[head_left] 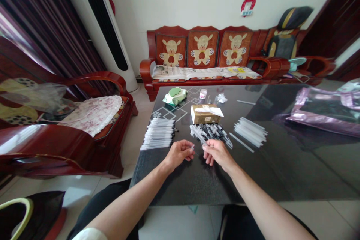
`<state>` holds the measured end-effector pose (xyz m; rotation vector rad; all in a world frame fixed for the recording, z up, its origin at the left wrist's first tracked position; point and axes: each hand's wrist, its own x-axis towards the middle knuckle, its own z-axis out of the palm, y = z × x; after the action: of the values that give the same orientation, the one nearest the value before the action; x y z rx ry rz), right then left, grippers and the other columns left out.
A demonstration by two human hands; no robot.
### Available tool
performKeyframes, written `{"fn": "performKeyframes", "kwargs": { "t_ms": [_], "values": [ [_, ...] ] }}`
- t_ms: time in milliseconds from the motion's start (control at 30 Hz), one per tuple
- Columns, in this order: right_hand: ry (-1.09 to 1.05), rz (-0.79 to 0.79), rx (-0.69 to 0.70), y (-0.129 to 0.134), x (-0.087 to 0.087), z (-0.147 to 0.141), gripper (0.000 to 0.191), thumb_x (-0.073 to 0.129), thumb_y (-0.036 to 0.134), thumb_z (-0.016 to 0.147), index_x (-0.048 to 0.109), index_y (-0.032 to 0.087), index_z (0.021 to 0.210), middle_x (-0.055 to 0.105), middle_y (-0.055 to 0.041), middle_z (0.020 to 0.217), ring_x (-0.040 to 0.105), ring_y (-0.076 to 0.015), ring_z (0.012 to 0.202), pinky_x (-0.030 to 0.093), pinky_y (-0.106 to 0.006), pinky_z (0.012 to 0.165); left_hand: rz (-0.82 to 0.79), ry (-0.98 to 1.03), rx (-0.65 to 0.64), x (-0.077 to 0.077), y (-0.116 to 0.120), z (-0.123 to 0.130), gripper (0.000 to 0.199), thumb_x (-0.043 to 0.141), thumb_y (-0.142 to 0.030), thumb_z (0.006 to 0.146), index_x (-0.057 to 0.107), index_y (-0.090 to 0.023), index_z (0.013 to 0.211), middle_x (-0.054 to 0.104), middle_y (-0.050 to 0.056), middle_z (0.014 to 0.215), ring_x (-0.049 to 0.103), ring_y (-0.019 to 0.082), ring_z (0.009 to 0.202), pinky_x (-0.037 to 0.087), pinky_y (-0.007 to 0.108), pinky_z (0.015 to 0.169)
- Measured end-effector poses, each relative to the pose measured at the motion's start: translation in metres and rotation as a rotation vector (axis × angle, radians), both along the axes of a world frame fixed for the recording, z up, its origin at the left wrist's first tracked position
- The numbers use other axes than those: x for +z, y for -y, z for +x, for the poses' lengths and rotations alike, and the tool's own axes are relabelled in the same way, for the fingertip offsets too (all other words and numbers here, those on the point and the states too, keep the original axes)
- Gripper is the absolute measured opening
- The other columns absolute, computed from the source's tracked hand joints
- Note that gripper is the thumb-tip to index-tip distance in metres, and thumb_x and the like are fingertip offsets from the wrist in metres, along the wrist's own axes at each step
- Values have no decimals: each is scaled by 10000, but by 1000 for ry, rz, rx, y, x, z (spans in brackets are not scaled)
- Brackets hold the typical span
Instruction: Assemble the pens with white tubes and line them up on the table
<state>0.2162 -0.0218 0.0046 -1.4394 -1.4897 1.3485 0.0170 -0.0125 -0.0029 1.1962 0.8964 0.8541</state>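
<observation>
Over the near part of the dark table, my left hand (180, 153) is closed in a pinch, with a small pale piece just showing at the fingertips, too small to name. A short gap to its right, my right hand (218, 153) grips a translucent pen part (203, 142) between thumb and fingers. Just beyond both hands lies a loose pile of black and clear pen parts (213, 132). White-barrelled pens (158, 133) are lined up in a row left of my left hand. To the right sits a stack of whitish pen tubes (250, 132), with one single tube (241, 142) beside it.
A tissue box (206, 117) stands behind the pile. Farther back are a green wipes pack (175, 96), a small cup (203, 93), a crumpled tissue (222, 98) and a thin stick (246, 102). A purple-edged plastic bag (300, 114) covers the table's right side.
</observation>
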Motion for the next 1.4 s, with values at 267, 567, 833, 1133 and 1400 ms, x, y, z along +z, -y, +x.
{"fn": "performKeyframes", "kwargs": {
  "t_ms": [267, 567, 833, 1133, 1400],
  "values": [
    [802, 429, -3, -7, -20, -8, 107, 534, 257, 806, 605, 200, 750, 662, -41, 669, 620, -170, 660, 352, -240, 568, -150, -12, 33, -11, -1, -2, 393, 739, -358, 650, 596, -107, 917, 676, 94, 776, 641, 134, 618, 482, 226, 555],
    [817, 471, -13, -12, -19, -11, 144, 493, 283, 845, 612, 208, 816, 680, -54, 714, 624, -182, 670, 339, -250, 577, -191, 9, 38, -10, -2, -4, 405, 758, -367, 628, 604, -111, 903, 680, 91, 779, 645, 133, 623, 493, 233, 570],
    [423, 257, -43, -13, -15, 3, 250, 440, 340, 836, 582, 176, 710, 578, 11, 487, 517, -115, 367, 363, -212, 420, -194, 28, 62, -6, -2, -5, 405, 780, -343, 593, 625, -104, 880, 651, 55, 732, 633, 125, 605, 483, 223, 559],
    [176, 134, 51, -2, 1, 7, 320, 467, 425, 827, 600, 158, 711, 579, 18, 490, 466, -69, 318, 289, -160, 315, -107, 116, 331, 5, -24, -26, 299, 772, -289, 605, 636, -121, 812, 650, 32, 689, 605, 100, 622, 465, 201, 600],
    [150, 156, 123, 2, 11, 9, 377, 483, 476, 823, 650, 142, 769, 546, 29, 453, 439, -69, 313, 303, -169, 327, -84, 154, 350, 9, -31, -38, 288, 755, -274, 628, 677, -118, 857, 657, 41, 701, 591, 93, 630, 462, 204, 620]
  ]
}}
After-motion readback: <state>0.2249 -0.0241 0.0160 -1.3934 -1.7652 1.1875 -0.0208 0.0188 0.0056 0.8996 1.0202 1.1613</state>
